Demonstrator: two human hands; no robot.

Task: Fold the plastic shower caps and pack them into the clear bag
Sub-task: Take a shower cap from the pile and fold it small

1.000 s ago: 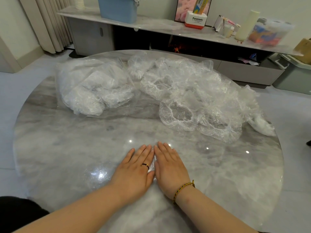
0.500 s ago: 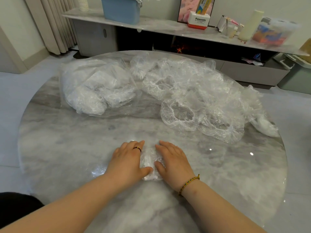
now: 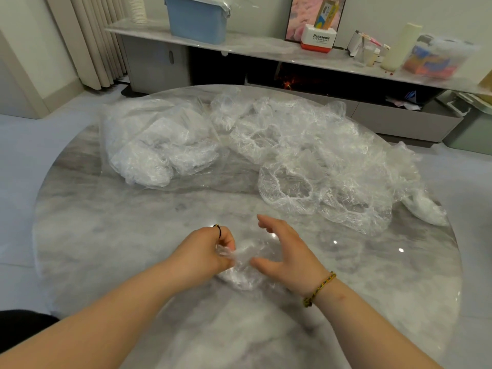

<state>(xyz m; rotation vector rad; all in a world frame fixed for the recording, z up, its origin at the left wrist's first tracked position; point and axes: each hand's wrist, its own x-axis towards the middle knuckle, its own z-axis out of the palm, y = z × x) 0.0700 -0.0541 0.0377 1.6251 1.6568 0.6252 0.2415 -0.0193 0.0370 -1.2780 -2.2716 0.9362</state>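
Centrally, the left hand curled its fingers round a small crumpled clear plastic shower cap on the round grey marble table. The right hand spread its fingers loosely beside it, gripping nothing. The clear plastic bag lay far-left.

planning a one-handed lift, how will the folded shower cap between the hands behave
Probably floppy: the folded shower cap bunches and crinkles where the left hand pinches it. Likely very light: thin clear film. It may spring open if released.
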